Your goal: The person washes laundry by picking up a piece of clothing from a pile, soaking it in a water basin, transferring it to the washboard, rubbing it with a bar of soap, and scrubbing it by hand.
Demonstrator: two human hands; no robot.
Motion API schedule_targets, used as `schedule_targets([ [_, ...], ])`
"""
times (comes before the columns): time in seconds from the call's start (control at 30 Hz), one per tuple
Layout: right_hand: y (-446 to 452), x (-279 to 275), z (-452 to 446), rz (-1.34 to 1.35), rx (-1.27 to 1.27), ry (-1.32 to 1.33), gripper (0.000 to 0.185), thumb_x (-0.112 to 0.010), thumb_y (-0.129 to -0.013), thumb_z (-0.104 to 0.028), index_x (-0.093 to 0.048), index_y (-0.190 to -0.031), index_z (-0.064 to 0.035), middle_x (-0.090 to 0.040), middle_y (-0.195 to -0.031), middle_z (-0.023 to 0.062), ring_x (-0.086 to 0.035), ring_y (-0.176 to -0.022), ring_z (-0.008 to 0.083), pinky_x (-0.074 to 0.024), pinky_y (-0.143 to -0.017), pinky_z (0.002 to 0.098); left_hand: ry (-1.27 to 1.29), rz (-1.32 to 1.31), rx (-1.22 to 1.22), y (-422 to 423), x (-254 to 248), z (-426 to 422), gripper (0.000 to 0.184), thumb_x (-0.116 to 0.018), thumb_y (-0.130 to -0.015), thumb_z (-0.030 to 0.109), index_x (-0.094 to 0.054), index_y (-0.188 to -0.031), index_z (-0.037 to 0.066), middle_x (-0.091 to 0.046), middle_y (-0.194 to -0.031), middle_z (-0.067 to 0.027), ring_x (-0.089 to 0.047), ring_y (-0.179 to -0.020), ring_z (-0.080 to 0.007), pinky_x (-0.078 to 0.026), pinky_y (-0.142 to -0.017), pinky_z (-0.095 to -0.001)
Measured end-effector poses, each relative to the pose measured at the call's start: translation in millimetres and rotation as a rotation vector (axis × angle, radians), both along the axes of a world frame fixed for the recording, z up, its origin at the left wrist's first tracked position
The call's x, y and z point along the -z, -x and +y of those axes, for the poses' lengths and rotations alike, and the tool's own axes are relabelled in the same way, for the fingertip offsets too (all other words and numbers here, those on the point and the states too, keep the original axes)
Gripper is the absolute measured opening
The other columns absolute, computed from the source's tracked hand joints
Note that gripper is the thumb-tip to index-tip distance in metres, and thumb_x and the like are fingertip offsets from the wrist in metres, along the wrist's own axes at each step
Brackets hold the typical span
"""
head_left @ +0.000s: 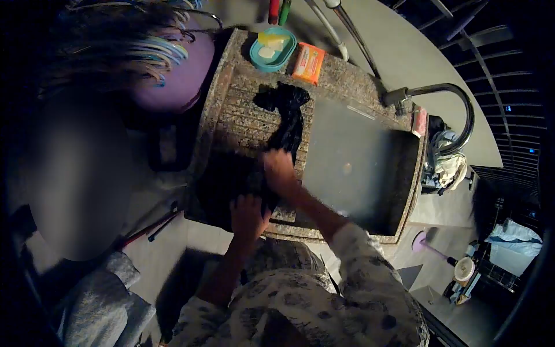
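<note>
A wet black garment (228,182) lies bunched on the ribbed washboard (251,121) of a stone sink. A twisted length of it runs up toward the soap dish. My left hand (248,217) presses on its lower part near the front edge, fingers spread over the cloth. Just above and to the right, my right hand (281,172) is closed in a fist on the fabric, slightly blurred. Dark folds hide part of the fingertips. Cloudy water fills the basin (347,162) right of my hands.
A teal soap dish (273,50) and an orange packet (309,62) sit on the back ledge. A curved faucet (445,88) arches at the right. Hangers (165,55) hang over a purple tub (173,87) at left. A person in grey clothing (107,301) is at lower left.
</note>
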State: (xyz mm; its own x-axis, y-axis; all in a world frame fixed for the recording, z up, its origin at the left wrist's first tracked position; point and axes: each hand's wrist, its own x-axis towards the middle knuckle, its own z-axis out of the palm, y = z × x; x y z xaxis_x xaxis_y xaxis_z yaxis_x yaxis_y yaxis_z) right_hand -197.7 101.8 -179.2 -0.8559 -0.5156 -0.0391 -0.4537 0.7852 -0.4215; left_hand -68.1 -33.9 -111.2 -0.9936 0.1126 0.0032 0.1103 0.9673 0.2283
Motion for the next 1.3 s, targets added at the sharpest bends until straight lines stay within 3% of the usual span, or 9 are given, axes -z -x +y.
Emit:
schedule_targets([
  [0.23,138,19,23,0.352,0.31,0.03,0.033,-0.053,-0.089,-0.014,-0.057,-0.121,-0.0048,-0.06,-0.11,0.0197,-0.054,-0.101,0.0397,-0.042,-0.086,0.0503,-0.005,0.043,-0.014,3,0,0,0.029,-0.073,-0.08,0.036,-0.066,-0.092,0.01,-0.062,-0.096,-0.01,-0.056,-0.101,-0.0317,-0.042,-0.09,-0.0501],
  [0.47,-45,-12,-4,0.052,0.016,0.116,0.018,-0.051,-0.092,-0.015,-0.063,-0.104,-0.0094,-0.057,-0.092,0.0155,-0.055,-0.091,0.036,-0.0406,-0.08,0.0503,-0.03,-0.146,-0.038,3,0,1,0.036,-0.075,-0.078,0.037,-0.066,-0.098,0.008,-0.061,-0.104,-0.0131,-0.055,-0.106,-0.0349,-0.043,-0.092,-0.0545],
  [0.57,-5,0,9,0.041,0.03,0.161,0.015,-0.051,-0.092,-0.016,-0.064,-0.098,-0.0114,-0.058,-0.094,0.0152,-0.054,-0.091,0.0357,-0.04,-0.081,0.0497,-0.012,-0.014,-0.022,1,4,1,0.034,-0.075,-0.079,0.035,-0.065,-0.096,0.008,-0.061,-0.101,-0.0129,-0.056,-0.103,-0.0347,-0.043,-0.089,-0.0533],
  [0.67,78,42,22,0.405,0.175,0.314,0.025,-0.041,-0.1,-0.024,-0.063,-0.095,-0.0141,-0.058,-0.09,0.0132,-0.052,-0.091,0.0388,-0.0378,-0.079,0.0521,-0.04,0.009,-0.019,2,0,1,0.031,-0.074,-0.08,0.033,-0.064,-0.095,0.009,-0.061,-0.097,-0.0125,-0.056,-0.098,-0.0344,-0.043,-0.085,-0.052],
  [0.77,131,31,34,0.326,0.254,0.277,0.027,-0.04,-0.1,-0.028,-0.063,-0.095,-0.0147,-0.057,-0.094,0.0164,-0.053,-0.093,0.0386,-0.0389,-0.079,0.0494,-0.047,0.008,-0.028,6,-4,2,0.029,-0.073,-0.081,0.033,-0.063,-0.094,0.009,-0.061,-0.093,-0.0122,-0.057,-0.094,-0.0342,-0.044,-0.083,-0.0511],
  [0.9,147,35,33,0.319,0.315,0.276,0.032,-0.036,-0.105,-0.028,-0.063,-0.101,-0.0105,-0.057,-0.1,0.0194,-0.053,-0.09,0.0418,-0.0419,-0.081,0.0508,-0.063,-0.024,-0.053,7,-7,2,0.031,-0.075,-0.082,0.031,-0.064,-0.1,0.01,-0.063,-0.098,-0.0132,-0.058,-0.099,-0.0344,-0.045,-0.084,-0.0507],
  [1.0,122,16,43,0.089,0.355,0.448,0.034,-0.033,-0.107,-0.027,-0.063,-0.11,-0.01,-0.059,-0.108,0.0225,-0.056,-0.096,0.0457,-0.0452,-0.086,0.0535,-0.429,-0.049,-0.093,6,-24,-12,0.045,-0.078,-0.081,0.029,-0.063,-0.118,0.008,-0.063,-0.112,-0.0167,-0.058,-0.108,-0.0366,-0.045,-0.091,-0.0524],
  [1.1,78,-3,55,-0.063,0.324,0.314,0.034,-0.033,-0.107,-0.025,-0.061,-0.121,-0.0116,-0.06,-0.113,0.0256,-0.059,-0.105,0.0481,-0.0492,-0.09,0.0543,-0.113,0.226,-0.168,6,-67,-44,0.062,-0.081,-0.079,0.032,-0.057,-0.13,0.008,-0.058,-0.121,-0.0159,-0.057,-0.11,-0.037,-0.046,-0.095,-0.0491],
  [1.3,94,25,82,-0.073,0.24,0.158,0.032,-0.045,-0.1,-0.019,-0.058,-0.129,-0.0143,-0.066,-0.11,0.0267,-0.065,-0.102,0.0481,-0.0545,-0.086,0.0529,-0.036,-0.115,-0.361,5,-38,-75,0.071,-0.083,-0.079,0.032,-0.052,-0.137,0.006,-0.057,-0.13,-0.0188,-0.057,-0.119,-0.0403,-0.048,-0.1,-0.0493],
])
